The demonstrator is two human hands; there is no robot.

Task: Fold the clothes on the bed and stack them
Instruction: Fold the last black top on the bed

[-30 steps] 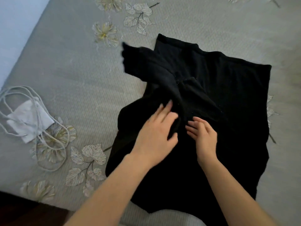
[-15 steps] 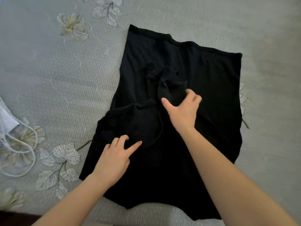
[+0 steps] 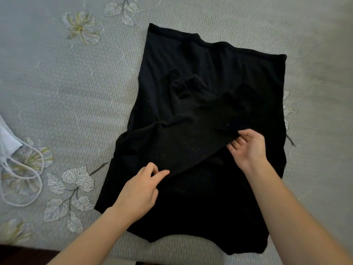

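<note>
Garment (image 3: 214, 69): black, spread over the bed's (image 3: 76, 96) middle, a flap folded across its centre | left hand (image 3: 139, 192): pinches the flap's near edge | right hand (image 3: 249, 148): grips the flap's right end | cord (image 3: 24, 173): white, bed's left edge

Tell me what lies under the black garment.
The grey floral bedspread shows all round the black garment, so it lies on that. Anything else beneath is hidden.

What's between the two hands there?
A folded flap of the black garment, held at each end by the left hand and right hand; the head view shows it.
</note>
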